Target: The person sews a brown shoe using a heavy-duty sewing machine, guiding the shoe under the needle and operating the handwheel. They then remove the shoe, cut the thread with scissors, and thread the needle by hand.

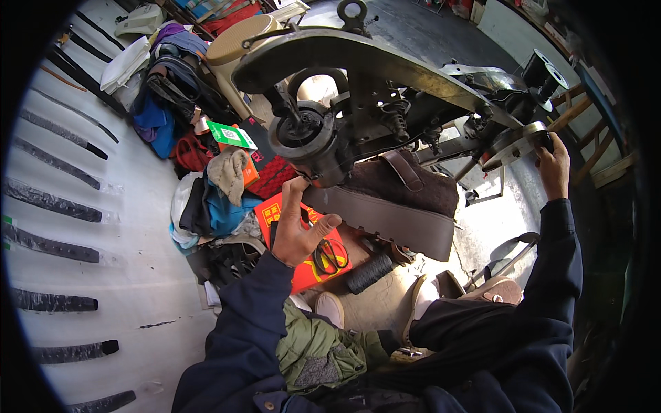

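Note:
A black cast-iron shoe-sewing machine stands in front of me, its round head over the left end of a brown fuzzy shoe. The shoe lies on its side, with its thick grey-brown sole facing me and a strap on top. At the shoe's left end, my left hand reaches up with the index finger touching it near the machine head. Its thumb stands apart; the other fingers are mostly hidden. On the right, my right hand is closed round the black knob of the metal handwheel.
Below the shoe sit a red box with scissors on it and a black thread spool. Clothes and bags pile up at left, beside a white surface with several dark strips. A beige stool stands behind. Another spool tops the machine's right end.

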`<state>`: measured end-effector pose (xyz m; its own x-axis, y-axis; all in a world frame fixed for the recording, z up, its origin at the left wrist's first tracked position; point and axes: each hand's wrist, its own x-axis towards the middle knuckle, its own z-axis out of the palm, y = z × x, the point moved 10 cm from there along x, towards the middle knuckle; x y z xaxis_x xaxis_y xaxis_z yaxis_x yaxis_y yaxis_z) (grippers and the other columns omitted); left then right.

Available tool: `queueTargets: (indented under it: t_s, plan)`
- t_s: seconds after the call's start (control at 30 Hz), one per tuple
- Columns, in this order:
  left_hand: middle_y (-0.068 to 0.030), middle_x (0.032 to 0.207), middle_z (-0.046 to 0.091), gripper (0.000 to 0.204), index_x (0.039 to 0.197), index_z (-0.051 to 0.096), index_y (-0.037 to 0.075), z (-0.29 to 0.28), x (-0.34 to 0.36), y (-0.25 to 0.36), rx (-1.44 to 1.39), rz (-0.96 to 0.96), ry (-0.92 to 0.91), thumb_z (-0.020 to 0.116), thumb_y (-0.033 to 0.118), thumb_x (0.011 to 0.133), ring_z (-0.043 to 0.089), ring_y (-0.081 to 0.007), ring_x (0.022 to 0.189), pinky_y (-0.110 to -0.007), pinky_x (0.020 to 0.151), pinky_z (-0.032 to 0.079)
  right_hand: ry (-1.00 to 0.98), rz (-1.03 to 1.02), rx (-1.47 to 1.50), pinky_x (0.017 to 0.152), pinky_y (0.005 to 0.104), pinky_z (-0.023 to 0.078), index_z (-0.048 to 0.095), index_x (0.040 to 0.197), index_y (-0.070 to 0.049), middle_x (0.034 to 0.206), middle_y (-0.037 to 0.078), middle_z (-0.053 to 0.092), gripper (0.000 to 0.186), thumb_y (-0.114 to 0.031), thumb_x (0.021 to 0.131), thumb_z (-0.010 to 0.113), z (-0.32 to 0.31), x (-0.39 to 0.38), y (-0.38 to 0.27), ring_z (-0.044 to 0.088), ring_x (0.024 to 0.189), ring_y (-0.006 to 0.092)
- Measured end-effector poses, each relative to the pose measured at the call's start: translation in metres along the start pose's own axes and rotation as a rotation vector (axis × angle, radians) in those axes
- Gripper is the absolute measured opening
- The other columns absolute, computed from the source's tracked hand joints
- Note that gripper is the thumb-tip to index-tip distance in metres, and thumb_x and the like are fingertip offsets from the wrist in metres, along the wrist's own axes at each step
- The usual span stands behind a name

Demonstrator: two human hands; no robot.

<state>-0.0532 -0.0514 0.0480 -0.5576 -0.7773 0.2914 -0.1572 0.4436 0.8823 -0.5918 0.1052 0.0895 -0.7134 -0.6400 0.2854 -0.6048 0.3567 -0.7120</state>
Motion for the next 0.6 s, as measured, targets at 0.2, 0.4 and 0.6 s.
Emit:
queueTargets:
  t_s: [0.2,0.4,0.6]
  plan:
    - [-0.0156,0.128,0.047,0.075,0.137,0.045,0.001,0.000,0.001,0.001,0.042,0.013,-0.008,0.084,0.041,0.088,0.047,-0.0308,0.120,-0.040,0.109,0.037,-0.071,0.135,-0.199,0.064,0.0355,0.049,0.065,0.119,-0.006,0.080,0.008,0.064,0.026,-0.015,0.095,0.062,0.040,-0.004,0.080,0.063,0.068,0.0163]
    - [-0.0159,0.130,0.047,0.077,0.139,0.044,0.003,-0.001,0.000,0.000,0.038,-0.013,-0.008,0.085,0.041,0.087,0.046,-0.0313,0.121,-0.041,0.110,0.036,-0.659,0.271,0.144,0.050,0.0325,0.048,0.064,0.099,0.009,0.069,0.008,0.059,0.027,-0.017,0.095,0.066,0.136,-0.079,0.046,0.062,0.052,0.0176]
    - [-0.0166,0.132,0.046,0.078,0.142,0.042,0.003,-0.002,0.002,0.005,0.076,0.058,-0.009,0.084,0.040,0.087,0.046,-0.0321,0.123,-0.041,0.112,0.035,-0.645,0.310,0.147,0.049,0.0322,0.047,0.062,0.088,0.004,0.063,0.006,0.058,0.022,-0.017,0.094,0.065,0.132,-0.090,0.006,0.062,0.050,0.0177]
